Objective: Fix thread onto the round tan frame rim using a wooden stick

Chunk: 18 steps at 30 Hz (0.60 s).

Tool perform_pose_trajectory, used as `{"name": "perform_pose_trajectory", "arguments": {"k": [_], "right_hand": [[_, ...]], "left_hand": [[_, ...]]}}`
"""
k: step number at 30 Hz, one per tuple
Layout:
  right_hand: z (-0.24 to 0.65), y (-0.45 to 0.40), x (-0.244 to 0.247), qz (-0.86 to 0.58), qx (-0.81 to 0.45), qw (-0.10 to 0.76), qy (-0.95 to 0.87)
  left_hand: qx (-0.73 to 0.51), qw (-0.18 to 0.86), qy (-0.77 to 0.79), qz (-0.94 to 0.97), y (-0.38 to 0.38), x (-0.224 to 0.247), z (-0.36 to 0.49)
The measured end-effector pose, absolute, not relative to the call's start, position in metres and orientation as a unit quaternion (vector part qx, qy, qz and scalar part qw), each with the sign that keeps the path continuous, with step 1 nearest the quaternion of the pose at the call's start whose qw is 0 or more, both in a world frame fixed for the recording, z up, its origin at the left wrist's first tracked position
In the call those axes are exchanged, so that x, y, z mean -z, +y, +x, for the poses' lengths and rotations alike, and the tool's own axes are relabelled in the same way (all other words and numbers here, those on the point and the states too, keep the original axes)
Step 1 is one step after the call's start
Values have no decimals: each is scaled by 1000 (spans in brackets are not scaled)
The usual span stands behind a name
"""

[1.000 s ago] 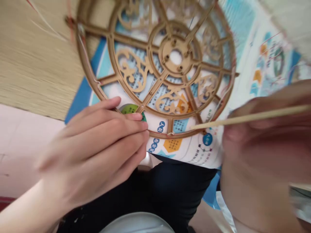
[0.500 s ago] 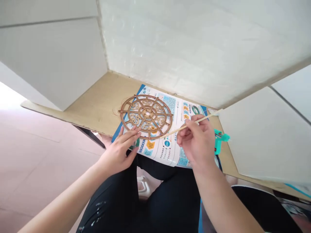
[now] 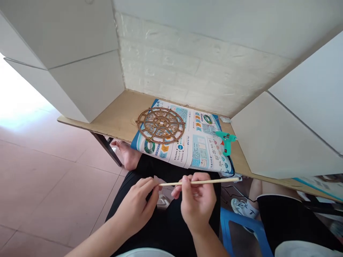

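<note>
Above my lap, my right hand grips a thin pale wooden stick between thumb and fingers. The stick lies nearly level, its right end reaching past the hand. My left hand pinches the stick's left tip between thumb and fingertips. Beyond my hands, a round brown openwork wheel with spokes and curled patterns lies flat on a printed sheet. Neither hand touches the wheel. A teal glue gun rests on the sheet's right side, its dark cord hanging over the front edge.
The narrow wooden table stands against a white brick-patterned wall, between white panels left and right. A blue stool is at the lower right, beside another person's leg and shoe. A small clear packet lies at the back right.
Both hands have drawn back from the table to above my lap. The left hand left the wheel's edge and now holds the stick's tip. The stick came along in the right hand.
</note>
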State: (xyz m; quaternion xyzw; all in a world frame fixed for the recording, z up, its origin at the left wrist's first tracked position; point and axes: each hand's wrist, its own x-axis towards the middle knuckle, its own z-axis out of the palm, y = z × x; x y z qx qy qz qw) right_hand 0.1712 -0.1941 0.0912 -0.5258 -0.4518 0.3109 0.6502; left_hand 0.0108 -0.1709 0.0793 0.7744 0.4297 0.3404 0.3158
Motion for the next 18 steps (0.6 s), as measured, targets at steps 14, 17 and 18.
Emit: {"name": "perform_pose_trajectory", "arguments": {"k": [14, 17, 18], "right_hand": [[153, -207, -20, -429, -554, 526, -482], [156, -188, 10, -367, -683, 465, -428], [157, -184, 23, -343, -719, 444, -409]], "left_hand": [[-230, 313, 472, 792, -216, -41, -40], [-207, 378, 465, 773, -218, -45, -43], [-200, 404, 463, 763, -218, -45, -42]]}}
